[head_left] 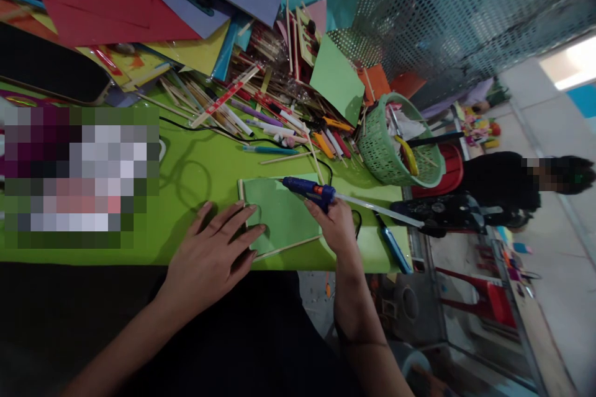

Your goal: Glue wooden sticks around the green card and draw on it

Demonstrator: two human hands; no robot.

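A blue glue gun (310,191) is in my right hand (338,226), its nozzle pointing left over the top edge of a green sheet (286,214). A long clear glue stick (377,209) juts out of the gun's back end. Thin wooden sticks line the sheet's left side and its near edge, where one stick (288,247) shows plainly. My left hand (221,245) lies with fingers spread across the sheet's left edge, pressing on the stick there. Whether the nozzle touches the sheet I cannot tell.
Behind the sheet lie markers (242,118), loose sticks and a cutter (338,124). A green basket (379,142) of tools stands back right, with a blue-handled tool (395,245) nearer me. A black cord (209,128) crosses the table. A person in black (498,183) is at right.
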